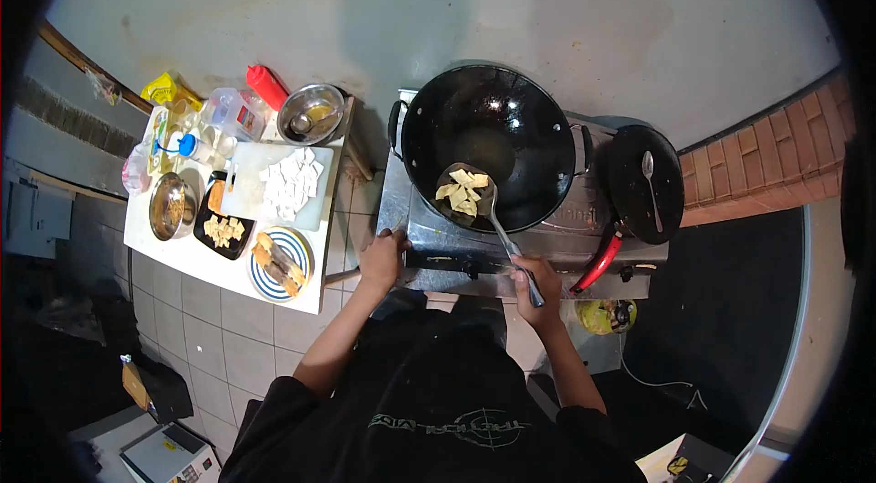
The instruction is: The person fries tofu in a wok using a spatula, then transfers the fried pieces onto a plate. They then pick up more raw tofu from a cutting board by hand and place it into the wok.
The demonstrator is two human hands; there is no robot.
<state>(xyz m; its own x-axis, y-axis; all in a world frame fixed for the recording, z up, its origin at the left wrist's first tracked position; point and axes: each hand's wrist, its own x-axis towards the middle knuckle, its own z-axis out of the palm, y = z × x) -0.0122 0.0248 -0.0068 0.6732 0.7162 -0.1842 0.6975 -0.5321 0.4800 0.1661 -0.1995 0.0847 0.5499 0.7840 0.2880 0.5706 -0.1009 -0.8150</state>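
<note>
My right hand (537, 290) is closed around the metal handle of a skimmer (494, 209). Pale yellow fried pieces, which look like tofu, (464, 193) rest in its round head. The skimmer is over the near left part of a big black wok (534, 145), which has a little oil at its bottom. At the front left corner of the steel stove (438, 241), my left hand (383, 257) has its fingers curled against the edge. What lies under those fingers is partly hidden.
Right of the wok lies a black frying pan (630, 182) with a red handle, a spoon (650, 186) inside. On the left table, white cut pieces (292, 184) cover a board, near a black tray (222, 241), a striped plate (301, 287), metal bowls (310, 88) and a red bottle (265, 85).
</note>
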